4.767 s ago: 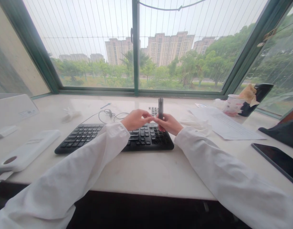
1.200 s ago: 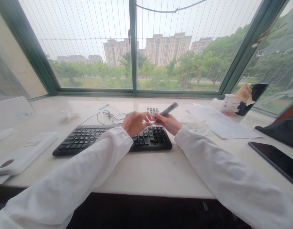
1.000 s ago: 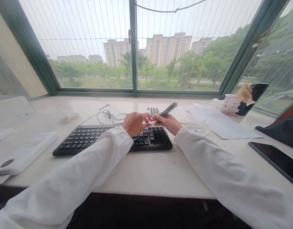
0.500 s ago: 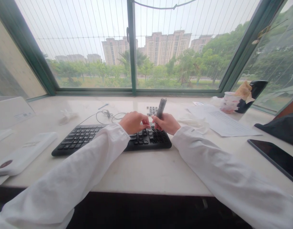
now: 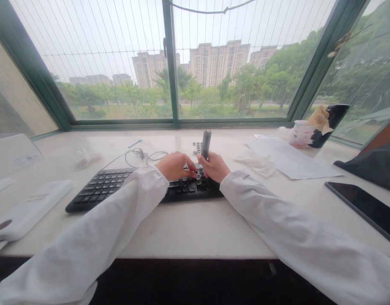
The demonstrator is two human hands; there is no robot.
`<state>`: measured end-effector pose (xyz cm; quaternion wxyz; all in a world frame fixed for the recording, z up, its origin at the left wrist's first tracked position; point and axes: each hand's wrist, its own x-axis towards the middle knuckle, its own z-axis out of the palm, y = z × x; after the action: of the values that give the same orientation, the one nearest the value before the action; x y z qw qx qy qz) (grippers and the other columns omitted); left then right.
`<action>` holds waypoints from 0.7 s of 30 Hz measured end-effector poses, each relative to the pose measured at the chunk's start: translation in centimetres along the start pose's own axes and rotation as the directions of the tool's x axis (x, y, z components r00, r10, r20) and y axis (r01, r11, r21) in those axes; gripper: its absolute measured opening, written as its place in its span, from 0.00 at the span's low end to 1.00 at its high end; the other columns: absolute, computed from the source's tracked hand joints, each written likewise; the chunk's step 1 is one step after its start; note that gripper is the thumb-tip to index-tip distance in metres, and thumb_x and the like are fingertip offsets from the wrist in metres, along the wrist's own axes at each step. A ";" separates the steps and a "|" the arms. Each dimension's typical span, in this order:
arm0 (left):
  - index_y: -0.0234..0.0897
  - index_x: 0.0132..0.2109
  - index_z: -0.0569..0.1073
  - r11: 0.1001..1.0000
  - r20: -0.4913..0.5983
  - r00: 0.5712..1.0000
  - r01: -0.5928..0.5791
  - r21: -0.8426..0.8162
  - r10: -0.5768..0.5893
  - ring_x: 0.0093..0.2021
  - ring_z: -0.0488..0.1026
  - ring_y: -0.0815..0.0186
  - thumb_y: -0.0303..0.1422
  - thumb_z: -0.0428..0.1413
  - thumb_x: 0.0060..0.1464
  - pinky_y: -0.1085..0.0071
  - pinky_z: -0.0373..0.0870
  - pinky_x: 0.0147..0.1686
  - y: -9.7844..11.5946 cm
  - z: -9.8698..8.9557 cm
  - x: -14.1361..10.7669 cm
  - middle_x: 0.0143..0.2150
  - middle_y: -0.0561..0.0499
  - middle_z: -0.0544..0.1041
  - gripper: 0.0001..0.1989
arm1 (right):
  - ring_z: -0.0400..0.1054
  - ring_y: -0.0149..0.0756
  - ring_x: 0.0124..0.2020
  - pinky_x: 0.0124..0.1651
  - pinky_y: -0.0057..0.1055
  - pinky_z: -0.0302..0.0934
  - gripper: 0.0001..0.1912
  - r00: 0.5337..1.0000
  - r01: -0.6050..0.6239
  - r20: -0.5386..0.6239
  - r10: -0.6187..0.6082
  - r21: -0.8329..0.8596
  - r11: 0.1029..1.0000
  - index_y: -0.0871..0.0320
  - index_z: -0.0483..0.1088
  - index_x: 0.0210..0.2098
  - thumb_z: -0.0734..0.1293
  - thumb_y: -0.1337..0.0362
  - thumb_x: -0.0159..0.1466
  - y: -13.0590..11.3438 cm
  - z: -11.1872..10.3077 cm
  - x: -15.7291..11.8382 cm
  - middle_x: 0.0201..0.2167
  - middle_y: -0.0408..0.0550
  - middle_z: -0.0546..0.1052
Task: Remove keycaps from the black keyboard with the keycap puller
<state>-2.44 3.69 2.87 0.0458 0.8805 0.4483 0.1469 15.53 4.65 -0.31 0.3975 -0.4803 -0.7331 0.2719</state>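
A black keyboard (image 5: 101, 186) lies on the white surface, with keys absent from part of its right end. My right hand (image 5: 215, 167) is closed around a dark grey stick-like tool (image 5: 206, 144), which stands nearly upright over that end. My left hand (image 5: 176, 166) is just left of it, thumb and fingers pinched low over the keys; whatever they hold, if anything, is too small to make out. Loose keys (image 5: 197, 147) sit behind the keyboard, partly hidden by the tool.
A coiled cable (image 5: 139, 153) and a plastic wrapper (image 5: 87, 158) lie behind the keyboard. On the right are a crumpled tissue (image 5: 258, 164), papers (image 5: 293, 160), a cup (image 5: 302, 133) and a black phone (image 5: 362, 209). A white device (image 5: 32, 212) is at left.
The tool in my right hand has turned more upright, and that hand has shifted slightly left. My left hand's fingers have moved a little lower. The whole view has shifted slightly.
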 end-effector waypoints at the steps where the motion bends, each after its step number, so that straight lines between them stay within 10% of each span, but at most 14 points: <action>1: 0.50 0.36 0.82 1.000 0.000 1.000 0.008 -0.002 -0.008 0.38 0.77 0.65 0.46 0.62 0.47 0.73 0.69 0.40 0.0 0.0 0.0 0.37 0.55 0.82 0.11 | 0.64 0.33 0.16 0.26 0.28 0.58 0.15 1.000 0.004 -0.021 -0.004 -0.009 1.000 0.55 0.64 0.25 0.58 0.55 0.65 0.0 0.1 0.0 0.10 0.38 0.64; 21: 0.52 0.38 0.82 0.996 0.001 1.000 0.025 0.085 -0.026 0.40 0.77 0.62 0.39 0.59 0.50 0.71 0.70 0.41 0.2 0.3 0.0 0.38 0.54 0.81 0.08 | 0.63 0.32 0.18 0.27 0.27 0.54 0.13 0.999 -0.011 -0.037 0.008 -0.081 0.997 0.54 0.58 0.24 0.57 0.57 0.64 0.0 0.7 0.0 0.13 0.38 0.66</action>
<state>-2.18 3.56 2.59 0.0106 0.8760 0.4653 0.1263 14.88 4.66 -0.66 0.3898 -0.5045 -0.7338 0.2346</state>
